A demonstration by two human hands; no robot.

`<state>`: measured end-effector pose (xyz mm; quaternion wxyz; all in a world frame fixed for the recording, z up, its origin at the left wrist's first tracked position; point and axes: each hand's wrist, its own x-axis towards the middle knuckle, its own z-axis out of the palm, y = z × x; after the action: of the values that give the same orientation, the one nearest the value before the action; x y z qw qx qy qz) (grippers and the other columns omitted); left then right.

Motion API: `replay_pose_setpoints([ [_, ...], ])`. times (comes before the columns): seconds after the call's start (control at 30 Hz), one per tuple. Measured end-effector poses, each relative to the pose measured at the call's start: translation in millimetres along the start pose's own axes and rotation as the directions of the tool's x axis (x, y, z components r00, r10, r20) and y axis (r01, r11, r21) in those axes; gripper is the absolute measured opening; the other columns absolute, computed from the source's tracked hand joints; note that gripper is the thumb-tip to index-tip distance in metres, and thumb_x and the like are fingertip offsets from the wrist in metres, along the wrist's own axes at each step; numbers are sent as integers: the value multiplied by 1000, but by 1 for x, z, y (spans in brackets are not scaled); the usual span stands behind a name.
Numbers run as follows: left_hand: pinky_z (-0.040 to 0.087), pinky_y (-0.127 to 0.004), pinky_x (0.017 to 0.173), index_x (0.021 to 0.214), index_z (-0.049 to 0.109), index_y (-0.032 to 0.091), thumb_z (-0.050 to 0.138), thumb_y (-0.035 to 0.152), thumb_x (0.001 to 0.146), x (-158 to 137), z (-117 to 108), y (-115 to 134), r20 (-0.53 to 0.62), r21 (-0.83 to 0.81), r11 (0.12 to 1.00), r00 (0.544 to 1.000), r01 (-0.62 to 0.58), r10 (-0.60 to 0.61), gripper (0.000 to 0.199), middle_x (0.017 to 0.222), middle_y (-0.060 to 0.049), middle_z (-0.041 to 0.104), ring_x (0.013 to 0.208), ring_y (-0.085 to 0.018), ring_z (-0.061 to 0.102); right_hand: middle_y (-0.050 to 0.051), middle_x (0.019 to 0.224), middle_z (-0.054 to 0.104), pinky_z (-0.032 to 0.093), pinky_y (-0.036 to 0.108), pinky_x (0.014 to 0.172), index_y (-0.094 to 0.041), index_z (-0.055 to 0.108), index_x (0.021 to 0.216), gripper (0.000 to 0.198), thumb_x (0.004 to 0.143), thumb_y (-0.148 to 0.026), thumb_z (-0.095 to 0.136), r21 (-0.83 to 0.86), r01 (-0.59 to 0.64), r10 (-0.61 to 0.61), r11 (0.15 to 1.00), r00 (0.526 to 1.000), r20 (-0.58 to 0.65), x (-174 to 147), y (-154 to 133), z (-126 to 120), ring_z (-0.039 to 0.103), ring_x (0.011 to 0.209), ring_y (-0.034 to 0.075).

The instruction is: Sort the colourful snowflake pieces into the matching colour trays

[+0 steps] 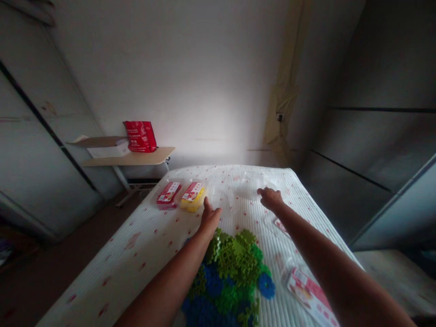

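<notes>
Viewing from afar, I see my left hand [211,216], thumb and finger spread, beside a clear container [225,200]; my right hand [271,199] is near more clear plastic [254,180], its grip untellable. Green and blue pieces [238,259] lie heaped between the forearms.

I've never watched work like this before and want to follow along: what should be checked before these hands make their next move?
1. Yellow pack and pink pack side by side: ok.
2. Pile within reach: probably ok, it lies nearer than the packs.
3. Pile one colour only: not ok, blue and green pieces are mixed.
4. Left hand gripping the left clear container: cannot tell, the plastic is too faint.
5. Right hand gripping the right clear container: cannot tell, same reason.
</notes>
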<state>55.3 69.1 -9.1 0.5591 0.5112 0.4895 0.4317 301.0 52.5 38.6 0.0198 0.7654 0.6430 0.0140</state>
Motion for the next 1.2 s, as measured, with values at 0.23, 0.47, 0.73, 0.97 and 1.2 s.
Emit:
replay_pose_setpoints([
  [0.23,35,-28,100,135,33,25,59,20,68,18,17,5,-124,181,982,989,-60,83,72,138,-4,46,128,-24,40,11,113,61,33,41,83,-21,57,112,41,77,-10,41,-8,48,-48,999,999,7,-17,29,2,56,102,24],
  [0.47,33,-32,102,138,29,25,58,17,67,27,29,9,-112,202,979,993,-18,42,77,140,-5,45,130,-26,37,9,115,62,32,39,86,-22,58,111,45,72,-8,41,54,133,-133,990,991,-7,-32,39,10,57,101,21],
  [0.73,43,-37,92,137,32,24,61,19,67,35,27,9,-106,241,971,994,5,21,76,129,-9,55,116,-31,52,10,124,59,29,47,93,-26,50,125,58,70,-8,44,29,138,-138,990,990,-14,-37,35,9,55,108,23],
  [0.97,30,-34,105,134,36,23,60,15,68,24,12,6,-54,204,976,995,-72,84,71,133,-9,50,127,-26,42,10,122,60,33,45,97,-19,56,118,45,76,-12,44,3,131,-127,991,971,-203,-82,54,-12,57,108,23],
  [1.2,27,-42,108,128,47,26,59,17,70,-49,-9,32,102,308,864,917,-398,386,59,129,-6,54,123,-25,45,12,103,68,47,33,75,-18,57,117,48,78,-44,57,128,-105,114,986,991,-70,-146,91,24,64,91,25],
])
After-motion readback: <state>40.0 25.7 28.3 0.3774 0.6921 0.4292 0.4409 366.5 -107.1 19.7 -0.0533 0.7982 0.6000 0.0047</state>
